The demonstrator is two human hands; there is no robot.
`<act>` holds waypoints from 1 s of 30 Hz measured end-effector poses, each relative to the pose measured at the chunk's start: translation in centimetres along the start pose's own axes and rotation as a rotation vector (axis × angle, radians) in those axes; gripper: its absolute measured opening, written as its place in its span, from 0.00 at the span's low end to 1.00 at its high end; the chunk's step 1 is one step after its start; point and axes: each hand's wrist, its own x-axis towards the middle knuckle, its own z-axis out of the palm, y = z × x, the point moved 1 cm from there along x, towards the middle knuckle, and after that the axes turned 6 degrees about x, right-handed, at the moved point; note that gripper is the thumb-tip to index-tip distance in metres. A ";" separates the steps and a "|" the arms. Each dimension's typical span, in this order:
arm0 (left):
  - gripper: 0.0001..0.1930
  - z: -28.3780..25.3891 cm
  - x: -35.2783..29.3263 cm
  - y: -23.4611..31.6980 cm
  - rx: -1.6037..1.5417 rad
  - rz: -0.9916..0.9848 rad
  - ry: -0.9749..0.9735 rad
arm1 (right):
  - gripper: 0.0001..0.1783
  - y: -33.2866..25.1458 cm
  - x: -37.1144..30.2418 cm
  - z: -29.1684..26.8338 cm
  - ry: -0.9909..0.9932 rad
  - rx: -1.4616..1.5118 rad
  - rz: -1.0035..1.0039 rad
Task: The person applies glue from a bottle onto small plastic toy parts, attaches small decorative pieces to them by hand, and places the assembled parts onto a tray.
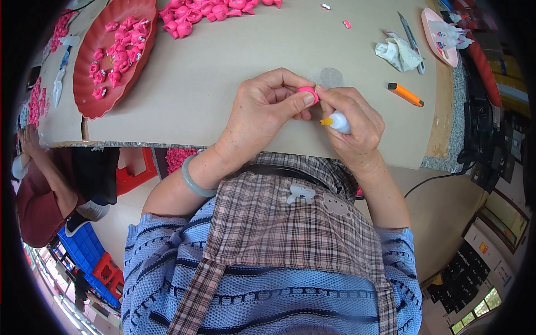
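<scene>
My left hand pinches a small pink ring-shaped piece between thumb and fingers, just above the table's near edge. My right hand touches the same piece with its fingertips and holds a small white glue bottle with a yellow tip pointing left. A grey-green bangle sits on my left wrist. Both hands meet over the brown cardboard-covered table.
A red tray of pink pieces lies at the far left, and a heap of pink pieces sits at the top. An orange knife, crumpled cloth, a pink dish with small bottles lie right. Another person sits left.
</scene>
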 end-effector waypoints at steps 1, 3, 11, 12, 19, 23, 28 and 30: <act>0.06 -0.1 0.0 0.0 -0.032 -0.008 -0.011 | 0.12 -0.1 0.1 -0.1 0.002 0.000 -0.002; 0.07 -0.5 0.1 -0.2 -0.057 0.007 -0.030 | 0.12 -0.2 0.4 -0.2 -0.019 0.026 0.010; 0.12 -2.2 0.1 -0.2 -0.338 -0.029 -0.177 | 0.16 -0.1 0.5 -0.6 0.133 0.507 0.555; 0.13 -2.4 0.1 -0.2 -0.399 -0.021 -0.211 | 0.16 0.2 0.4 -0.6 0.139 0.554 0.622; 0.15 -3.2 0.4 -0.6 -0.756 -0.111 -0.295 | 0.11 0.0 0.5 -0.4 0.051 0.514 0.651; 0.16 -3.3 0.3 -0.7 -0.787 -0.090 -0.282 | 0.11 0.0 0.6 -0.3 0.023 0.488 0.654; 0.14 -3.5 0.8 -1.3 -0.801 -0.126 -0.316 | 0.10 0.1 0.7 -0.1 0.003 0.464 0.635; 0.13 -3.4 0.8 -1.1 -0.815 -0.125 -0.308 | 0.10 0.1 0.8 -0.1 0.002 0.469 0.648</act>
